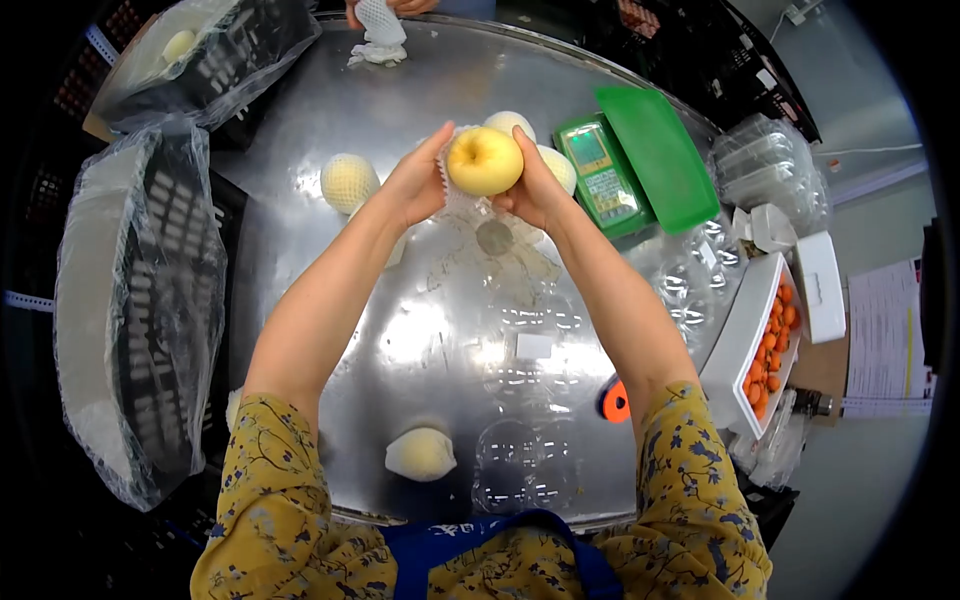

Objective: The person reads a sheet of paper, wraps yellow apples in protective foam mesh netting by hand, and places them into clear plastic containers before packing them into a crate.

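Note:
A yellow apple (484, 162) is held up between my two hands over the metal table. My left hand (424, 180) grips its left side, with a white foam net (447, 170) between palm and fruit. On the other side, my right hand (536, 185) closes its thumb and fingers on the apple. Behind it sit foam-wrapped fruits (510, 125), partly hidden. Another wrapped fruit (350, 183) lies left of my left hand, and one more (420, 455) is close to my body. Clear plastic packaging (525, 460) lies beneath and between my forearms.
A green-cased scale (605, 180) with its lid open stands right. Beyond are a white foam box (735, 345) of small orange fruits and stacked clear containers (770, 170). An orange tape roll (615, 402) is by my right forearm. Plastic-lined crates (140, 310) line the left. Another person's hand (410, 6) is at the top.

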A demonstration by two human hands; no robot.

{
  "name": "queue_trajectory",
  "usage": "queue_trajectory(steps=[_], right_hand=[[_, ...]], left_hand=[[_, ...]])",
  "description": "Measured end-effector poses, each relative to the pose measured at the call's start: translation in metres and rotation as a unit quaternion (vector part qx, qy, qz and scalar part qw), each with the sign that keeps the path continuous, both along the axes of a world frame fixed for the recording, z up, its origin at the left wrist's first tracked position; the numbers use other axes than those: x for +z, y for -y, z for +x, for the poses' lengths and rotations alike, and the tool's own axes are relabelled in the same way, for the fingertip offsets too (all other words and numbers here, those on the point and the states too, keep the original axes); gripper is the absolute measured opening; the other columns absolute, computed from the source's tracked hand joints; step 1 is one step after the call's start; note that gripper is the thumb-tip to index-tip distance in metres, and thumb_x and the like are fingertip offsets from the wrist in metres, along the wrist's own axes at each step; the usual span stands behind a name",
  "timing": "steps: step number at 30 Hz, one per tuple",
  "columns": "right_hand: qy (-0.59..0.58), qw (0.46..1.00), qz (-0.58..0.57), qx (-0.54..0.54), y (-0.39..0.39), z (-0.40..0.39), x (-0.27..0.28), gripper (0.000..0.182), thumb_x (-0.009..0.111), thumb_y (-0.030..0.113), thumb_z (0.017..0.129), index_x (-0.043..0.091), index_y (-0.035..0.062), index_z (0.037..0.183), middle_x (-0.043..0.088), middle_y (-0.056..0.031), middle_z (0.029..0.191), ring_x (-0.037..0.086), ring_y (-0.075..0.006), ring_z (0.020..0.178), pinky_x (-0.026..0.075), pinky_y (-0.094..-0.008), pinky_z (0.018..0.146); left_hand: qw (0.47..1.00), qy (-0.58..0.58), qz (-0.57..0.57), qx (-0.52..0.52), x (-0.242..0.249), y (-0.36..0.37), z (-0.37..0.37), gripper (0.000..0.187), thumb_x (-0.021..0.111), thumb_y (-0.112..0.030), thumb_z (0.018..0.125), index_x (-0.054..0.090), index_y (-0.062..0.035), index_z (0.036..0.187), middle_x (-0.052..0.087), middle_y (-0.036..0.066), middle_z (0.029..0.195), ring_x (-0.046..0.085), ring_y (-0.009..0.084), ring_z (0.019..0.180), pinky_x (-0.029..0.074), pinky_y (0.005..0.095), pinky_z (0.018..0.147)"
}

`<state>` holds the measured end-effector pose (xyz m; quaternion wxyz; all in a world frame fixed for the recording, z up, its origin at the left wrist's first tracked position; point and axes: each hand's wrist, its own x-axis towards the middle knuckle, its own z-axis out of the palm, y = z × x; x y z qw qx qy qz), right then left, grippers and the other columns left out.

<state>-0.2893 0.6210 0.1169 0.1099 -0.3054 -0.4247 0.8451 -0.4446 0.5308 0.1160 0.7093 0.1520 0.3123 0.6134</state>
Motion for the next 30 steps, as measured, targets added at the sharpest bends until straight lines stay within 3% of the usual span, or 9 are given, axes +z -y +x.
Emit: queue_trajectory(steps=[5, 8, 12, 18, 21, 24, 25, 28, 30], right_hand=[[0.009, 0.997, -0.023, 0.077, -0.039, -0.035, -0.011, 0.060, 0.019, 0.064, 0.090, 0.052, 0.0142, 0.093, 0.051, -0.0067, 0.057, 0.038, -0.0130, 0.039, 0.032, -0.0258, 0.041], [0.137, 0.989, 0.056, 0.009, -0.054, -0.062, -0.016, 0.062, 0.016, 0.062, 0.091, 0.050, 0.0113, 0.095, 0.051, -0.0096, 0.054, 0.041, -0.0134, 0.036, 0.035, -0.0260, 0.039], [0.039, 0.983, 0.155, -0.092, -0.061, -0.073, -0.025, 0.041, 0.037, 0.045, 0.094, 0.050, 0.0073, 0.104, 0.057, -0.0090, 0.061, 0.047, -0.0114, 0.041, 0.039, -0.0242, 0.041], [-0.024, 0.704, 0.691, -0.160, -0.079, -0.090, -0.040, 0.052, 0.063, 0.021, 0.080, 0.044, 0.0046, 0.126, 0.059, -0.0125, 0.102, 0.059, -0.0208, 0.093, 0.048, -0.0323, 0.081], [-0.011, 0.779, 0.621, -0.089, -0.084, -0.091, -0.037, 0.052, 0.062, 0.024, 0.082, 0.044, 0.0054, 0.127, 0.054, -0.0147, 0.116, 0.054, -0.0252, 0.106, 0.042, -0.0374, 0.093], [-0.038, 0.977, 0.201, -0.053, -0.098, -0.092, -0.040, 0.048, 0.058, 0.029, 0.087, 0.044, 0.0042, 0.126, 0.053, -0.0127, 0.117, 0.053, -0.0194, 0.107, 0.045, -0.0343, 0.090], [-0.039, 0.989, 0.126, -0.064, -0.096, -0.091, -0.038, 0.051, 0.044, 0.045, 0.092, 0.049, 0.0039, 0.120, 0.060, -0.0158, 0.104, 0.061, -0.0195, 0.087, 0.051, -0.0338, 0.077], [-0.012, 0.995, 0.036, 0.088, -0.105, -0.086, -0.036, 0.063, 0.026, 0.059, 0.091, 0.055, 0.0060, 0.109, 0.063, -0.0148, 0.079, 0.057, -0.0173, 0.056, 0.048, -0.0305, 0.055], [0.052, 0.996, 0.042, 0.056, -0.099, -0.091, -0.029, 0.068, 0.019, 0.063, 0.089, 0.056, 0.0077, 0.100, 0.058, -0.0121, 0.064, 0.046, -0.0149, 0.045, 0.040, -0.0283, 0.047]], left_hand=[[0.998, -0.035, 0.017, 0.042, -0.020, -0.033, -0.019, 0.043, 0.047, -0.041, 0.092, 0.052, -0.0043, 0.115, 0.060, 0.011, 0.108, 0.059, 0.0240, 0.099, 0.048, 0.0398, 0.085], [0.996, 0.006, 0.006, 0.084, -0.034, -0.053, -0.032, 0.042, 0.048, -0.039, 0.092, 0.052, -0.0044, 0.114, 0.059, 0.012, 0.107, 0.058, 0.0251, 0.100, 0.049, 0.0412, 0.085], [0.984, 0.122, 0.014, 0.126, -0.038, -0.075, -0.048, 0.044, 0.042, -0.040, 0.093, 0.051, -0.0039, 0.117, 0.057, 0.014, 0.113, 0.056, 0.0285, 0.104, 0.047, 0.0433, 0.090], [0.982, 0.161, -0.002, 0.102, -0.038, -0.097, -0.058, 0.053, 0.033, -0.046, 0.094, 0.046, -0.0038, 0.123, 0.050, 0.016, 0.125, 0.052, 0.0329, 0.112, 0.043, 0.0477, 0.095], [0.988, 0.125, -0.057, 0.067, -0.050, -0.104, -0.063, 0.062, 0.028, -0.054, 0.093, 0.045, -0.0030, 0.123, 0.051, 0.016, 0.123, 0.054, 0.0312, 0.107, 0.046, 0.0470, 0.091], [0.994, 0.061, -0.061, 0.072, -0.048, -0.104, -0.070, 0.070, 0.023, -0.061, 0.091, 0.044, -0.0026, 0.124, 0.051, 0.016, 0.122, 0.056, 0.0305, 0.103, 0.048, 0.0460, 0.087], [0.995, 0.041, -0.048, 0.076, -0.047, -0.104, -0.073, 0.073, 0.022, -0.063, 0.090, 0.044, -0.0025, 0.125, 0.051, 0.016, 0.123, 0.056, 0.0306, 0.103, 0.048, 0.0458, 0.087], [0.998, 0.036, -0.008, 0.052, -0.044, -0.104, -0.078, 0.070, 0.025, -0.062, 0.091, 0.045, -0.0035, 0.123, 0.054, 0.016, 0.119, 0.057, 0.0299, 0.101, 0.048, 0.0458, 0.085], [0.999, 0.040, 0.005, 0.032, -0.047, -0.104, -0.079, 0.065, 0.031, -0.059, 0.091, 0.046, -0.0038, 0.122, 0.055, 0.014, 0.117, 0.058, 0.0291, 0.100, 0.049, 0.0456, 0.084]])
